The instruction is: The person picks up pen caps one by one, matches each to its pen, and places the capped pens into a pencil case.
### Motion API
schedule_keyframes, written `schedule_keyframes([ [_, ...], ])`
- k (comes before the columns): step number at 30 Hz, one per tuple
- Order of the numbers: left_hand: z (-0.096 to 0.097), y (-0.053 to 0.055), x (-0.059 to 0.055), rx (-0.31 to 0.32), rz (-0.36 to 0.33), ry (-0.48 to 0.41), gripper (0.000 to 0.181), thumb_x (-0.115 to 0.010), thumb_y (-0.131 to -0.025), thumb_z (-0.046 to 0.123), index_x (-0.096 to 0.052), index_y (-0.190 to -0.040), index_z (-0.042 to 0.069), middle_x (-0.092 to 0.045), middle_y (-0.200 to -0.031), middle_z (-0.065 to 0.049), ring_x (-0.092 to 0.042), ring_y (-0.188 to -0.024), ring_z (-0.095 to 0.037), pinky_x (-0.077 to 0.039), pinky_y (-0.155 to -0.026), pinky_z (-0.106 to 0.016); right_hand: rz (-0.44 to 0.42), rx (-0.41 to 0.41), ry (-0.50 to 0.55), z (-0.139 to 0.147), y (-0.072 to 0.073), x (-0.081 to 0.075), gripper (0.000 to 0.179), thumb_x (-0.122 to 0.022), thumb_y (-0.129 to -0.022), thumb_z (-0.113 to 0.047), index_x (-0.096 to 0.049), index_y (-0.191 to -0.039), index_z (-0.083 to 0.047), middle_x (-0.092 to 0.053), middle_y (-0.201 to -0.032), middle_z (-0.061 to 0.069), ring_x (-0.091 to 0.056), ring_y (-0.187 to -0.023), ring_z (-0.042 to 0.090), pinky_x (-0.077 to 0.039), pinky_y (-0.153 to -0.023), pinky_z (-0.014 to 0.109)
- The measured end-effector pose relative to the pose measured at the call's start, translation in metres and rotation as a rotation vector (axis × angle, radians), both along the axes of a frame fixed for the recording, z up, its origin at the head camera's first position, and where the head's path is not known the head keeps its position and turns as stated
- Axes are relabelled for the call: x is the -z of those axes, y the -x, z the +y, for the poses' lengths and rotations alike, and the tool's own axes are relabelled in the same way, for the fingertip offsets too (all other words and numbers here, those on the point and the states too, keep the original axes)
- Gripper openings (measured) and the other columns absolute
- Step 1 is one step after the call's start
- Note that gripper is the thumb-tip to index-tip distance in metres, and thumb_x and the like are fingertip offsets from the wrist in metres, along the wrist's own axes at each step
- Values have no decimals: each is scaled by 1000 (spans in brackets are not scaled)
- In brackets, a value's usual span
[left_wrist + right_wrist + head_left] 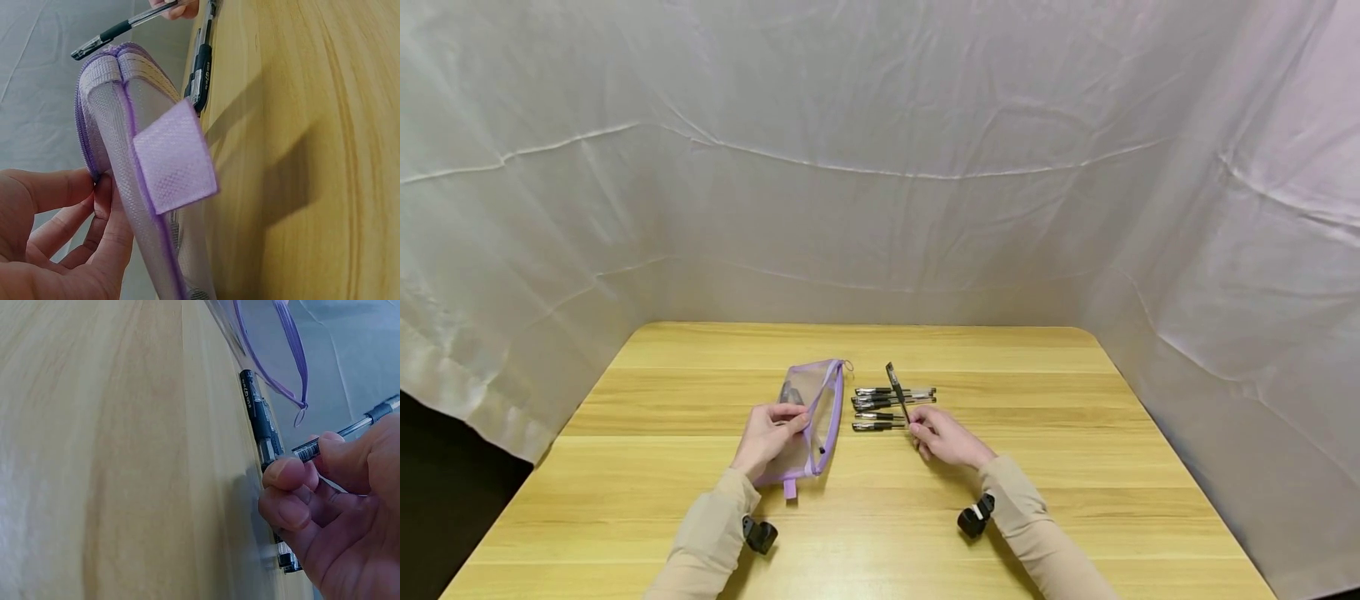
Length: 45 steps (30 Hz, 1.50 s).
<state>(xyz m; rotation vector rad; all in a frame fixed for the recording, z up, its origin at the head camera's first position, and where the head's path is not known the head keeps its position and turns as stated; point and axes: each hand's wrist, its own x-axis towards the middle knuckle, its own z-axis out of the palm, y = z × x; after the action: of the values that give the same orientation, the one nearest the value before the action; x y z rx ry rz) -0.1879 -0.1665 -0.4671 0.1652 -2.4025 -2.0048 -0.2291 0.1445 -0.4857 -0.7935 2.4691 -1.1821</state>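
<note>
A purple-trimmed mesh zipper pouch [803, 454] lies on the table with its mouth parted and dark items showing through the mesh. My left hand [769, 436] pinches the edge of its opening between thumb and fingers; the left wrist view shows the grip at the zipper edge [94, 156]. Between the thumb and fingers of my right hand [946, 437] is a black gel pen [897, 388], held by one end and tilted up from the table. Several similar pens [872, 404] lie side by side just left of that hand, under the raised pen in the head view.
The wooden table [880, 533] ends at grey-white curtains [880, 208] at the back and sides. A lilac fabric tab [790, 488] sticks out of the pouch's near end, and a zipper-pull ring [848, 366] stands at its far end.
</note>
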Motion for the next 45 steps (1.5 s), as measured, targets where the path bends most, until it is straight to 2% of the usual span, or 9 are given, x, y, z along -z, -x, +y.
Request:
schedule_keyframes([
  [5, 0, 0, 0, 0, 5, 2, 22, -67, -91, -3, -70, -110, -14, -77, -94, -14, -62, -72, -6, -56, -66, -18, 32, -9, -26, -1, -1, -1, 16, -45, -106, -9, -57, -107, 1, -60, -76, 6, -53, -63, 7, -45, -54, 18],
  [9, 0, 0, 0, 1, 4, 0, 22, -67, -91, -3, -70, -110, -13, -76, -95, -15, -63, -73, -6, -56, -66, -17, 47, 0, -16, -3, -1, 0, 17, -49, -104, -11, -59, -108, 1, -64, -84, 7, -57, -70, 9, -50, -60, 20],
  [11, 1, 0, 0, 0, 3, -3, 22, -67, -91, -3, -70, -110, -13, -76, -95, -15, -62, -73, -5, -55, -66, -17, 40, 9, 1, -4, -1, 1, 19, -50, -104, -11, -58, -114, 3, -66, -89, 9, -59, -73, 10, -53, -63, 21],
  [19, 2, 0, -1, -7, 15, -4, 21, -68, -90, -3, -70, -109, -13, -77, -92, -14, -62, -71, -6, -55, -65, -18, -137, 24, 180, -11, -2, -2, 34, -49, -104, -7, -43, -133, 8, -63, -106, 25, -68, -72, 18, -62, -69, 31],
  [24, 3, 0, -1, -9, 22, 4, 21, -68, -90, -3, -70, -109, -13, -76, -95, -17, -62, -73, -6, -55, -66, -17, -227, 36, 250, -19, -3, -4, 40, -51, -103, -5, -38, -138, 10, -60, -111, 32, -69, -72, 18, -63, -72, 33],
  [30, 3, -2, -3, -11, 31, 11, 22, -68, -91, -1, -70, -110, -13, -75, -100, -22, -63, -74, -6, -57, -67, -18, -341, 82, 320, -33, 0, -3, 44, -54, -100, -3, -39, -138, 12, -63, -110, 34, -70, -70, 16, -64, -74, 35],
  [33, 4, -3, -3, -13, 34, 15, 22, -68, -92, -1, -70, -111, -13, -75, -102, -23, -63, -75, -6, -58, -68, -19, -389, 103, 351, -41, 2, -3, 45, -57, -98, -2, -41, -137, 13, -65, -105, 31, -71, -69, 16, -64, -74, 36],
  [39, 7, -4, -4, -15, 33, 28, 21, -67, -92, -1, -70, -110, -12, -74, -101, -24, -64, -76, -6, -59, -69, -20, -461, 140, 369, -60, 3, -8, 45, -60, -96, -1, -43, -135, 13, -65, -88, 11, -70, -65, 16, -64, -70, 33],
  [45, 8, -5, -5, -8, 40, 28, 22, -68, -92, 0, -70, -111, -12, -73, -101, -24, -65, -77, -9, -61, -71, -24, -456, 113, 344, -79, 6, -12, 41, -60, -95, -1, -47, -131, 14, -65, -80, 6, -68, -60, 13, -63, -65, 30],
])
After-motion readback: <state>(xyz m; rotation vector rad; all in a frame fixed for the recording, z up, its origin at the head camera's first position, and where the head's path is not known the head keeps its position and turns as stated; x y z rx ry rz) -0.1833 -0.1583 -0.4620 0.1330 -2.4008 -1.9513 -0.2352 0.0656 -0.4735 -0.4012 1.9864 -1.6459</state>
